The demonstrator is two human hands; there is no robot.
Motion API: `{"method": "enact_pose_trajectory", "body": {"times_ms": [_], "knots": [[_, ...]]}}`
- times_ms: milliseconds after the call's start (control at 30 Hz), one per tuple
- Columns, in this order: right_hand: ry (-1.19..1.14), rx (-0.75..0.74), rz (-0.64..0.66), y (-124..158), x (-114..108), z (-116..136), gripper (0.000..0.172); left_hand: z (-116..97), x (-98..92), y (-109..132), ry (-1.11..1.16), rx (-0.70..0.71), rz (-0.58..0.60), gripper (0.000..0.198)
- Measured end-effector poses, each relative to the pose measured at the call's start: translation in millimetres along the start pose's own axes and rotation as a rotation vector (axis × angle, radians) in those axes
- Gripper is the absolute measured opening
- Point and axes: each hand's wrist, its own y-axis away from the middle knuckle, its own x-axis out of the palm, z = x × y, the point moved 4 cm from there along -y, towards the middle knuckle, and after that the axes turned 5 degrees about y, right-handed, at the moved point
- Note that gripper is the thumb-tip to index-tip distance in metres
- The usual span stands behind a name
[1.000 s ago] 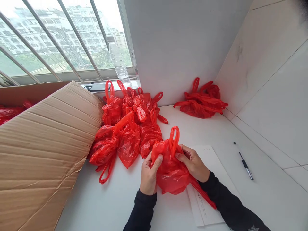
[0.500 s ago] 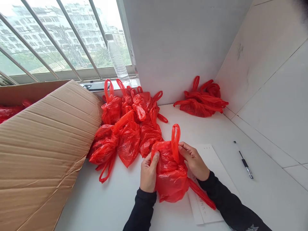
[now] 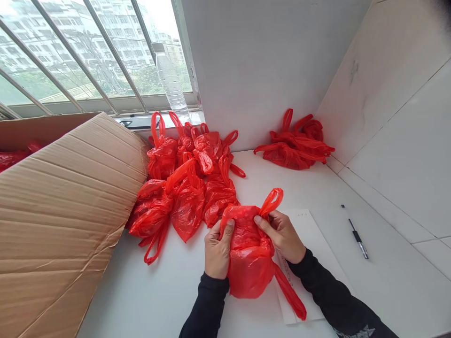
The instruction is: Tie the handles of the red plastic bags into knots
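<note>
Between my hands is a red plastic bag (image 3: 249, 272), held up above the near part of the white table. My left hand (image 3: 219, 249) grips its left edge with the thumb on the front. On the right side, my right hand (image 3: 283, 234) pinches the bag near the base of a handle loop, thumb in front. That loop sticks up past my fingers, and another handle hangs down at the lower right over white paper sheets (image 3: 317, 249). What the bag contains is hidden by the red plastic.
Several knotted red bags (image 3: 188, 202) crowd the table beside a cardboard box (image 3: 70, 206) at left. More red bags (image 3: 296, 145) lie in the back corner. A pen (image 3: 358, 241) and its cap (image 3: 342, 206) rest at right. A water bottle (image 3: 171, 82) stands on the windowsill.
My right thumb has come round to the front of the bag. The upper handle loop has tipped to the right, and the lower handle has swung slightly down and left.
</note>
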Motion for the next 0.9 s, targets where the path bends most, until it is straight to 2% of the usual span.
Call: {"method": "enact_pose_trajectory", "body": {"times_ms": [67,133,200,300,367,433,533,733,800,900], "knots": [[-0.031,0.002,0.094,0.8,5.7,5.0,0.023,1.2,-3.3,-1.8,0.02,0.005,-0.025,0.035],[-0.059,0.022,0.221,3.2,13.0,9.7,0.031,0.7,-5.9,-2.4,0.032,0.019,-0.042,0.038],[-0.049,0.035,0.265,5.6,16.0,11.3,0.033,-1.6,-5.0,-0.6,0.051,0.03,-0.013,0.038],[-0.017,0.029,0.144,5.8,8.7,6.5,0.021,-4.9,3.2,6.1,0.037,0.029,0.138,0.039],[-0.02,0.023,0.055,4.3,1.5,0.4,0.02,-4.1,8.2,10.2,-0.036,0.025,0.234,0.044],[-0.026,0.031,0.022,2.5,-2.8,-5.1,0.024,-1.8,9.1,11.3,-0.104,0.042,0.27,0.047],[-0.031,0.076,0.076,2.5,-0.4,-8.8,0.035,0.3,1.9,7.2,-0.081,0.081,0.227,0.04],[-0.083,0.091,0.377,16.4,22.3,-0.6,0.071,-5.0,-25.1,5.1,0.113,0.046,-0.04,0.045],[-0.06,0.089,0.415,20.1,26.9,-0.3,0.076,-6.5,-25.7,12.7,0.199,0.002,-0.036,0.047],[-0.017,0.095,0.387,20.9,29.2,-3.1,0.07,-8.4,-18.7,27.6,0.212,-0.044,0.062,0.052]]}}
